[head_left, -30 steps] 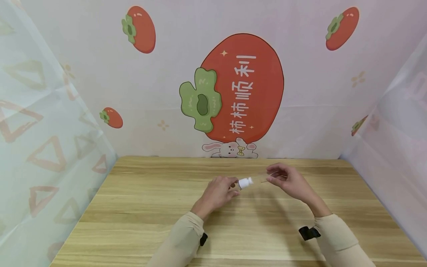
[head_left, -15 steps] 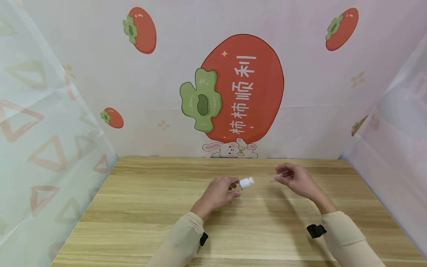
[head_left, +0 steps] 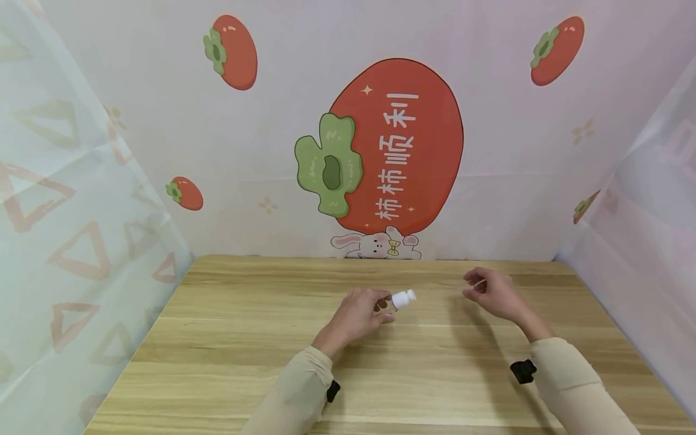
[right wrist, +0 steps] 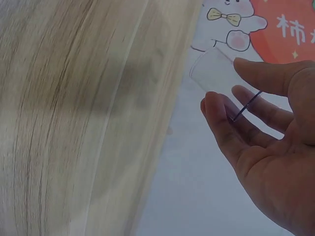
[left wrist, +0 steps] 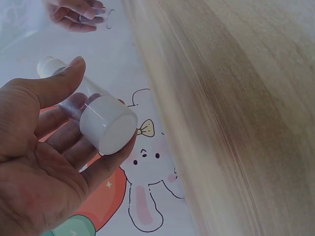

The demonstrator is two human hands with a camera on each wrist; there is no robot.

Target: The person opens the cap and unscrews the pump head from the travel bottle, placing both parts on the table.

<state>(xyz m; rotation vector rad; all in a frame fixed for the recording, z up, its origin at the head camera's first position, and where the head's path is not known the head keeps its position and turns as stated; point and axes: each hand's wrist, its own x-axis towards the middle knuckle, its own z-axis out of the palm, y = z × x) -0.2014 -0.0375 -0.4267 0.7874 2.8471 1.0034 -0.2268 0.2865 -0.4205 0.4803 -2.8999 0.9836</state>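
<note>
My left hand (head_left: 356, 314) holds a small bottle (head_left: 403, 299) just above the table, tilted with its narrow white end toward the right. In the left wrist view, its broad white round end (left wrist: 108, 125) faces the camera, and thumb and fingers are curled about the clear middle part. Farther right, my right hand (head_left: 497, 295) pinches a clear tube-shaped cap (right wrist: 216, 73) between thumb and fingers. That cap is see-through and hardly shows in the head view. Bottle and cap are well apart.
Both hands are over a wood-grain table (head_left: 228, 350). Behind it hangs a pale cloth backdrop (head_left: 489, 211) printed with persimmons and a rabbit. Similar cloth walls rise at the left and right. A dark wrist device (head_left: 524, 371) sits at the right sleeve.
My right hand has moved to the right with the clear cap, away from the bottle, and the gap has widened. My left hand with the bottle has hardly moved.
</note>
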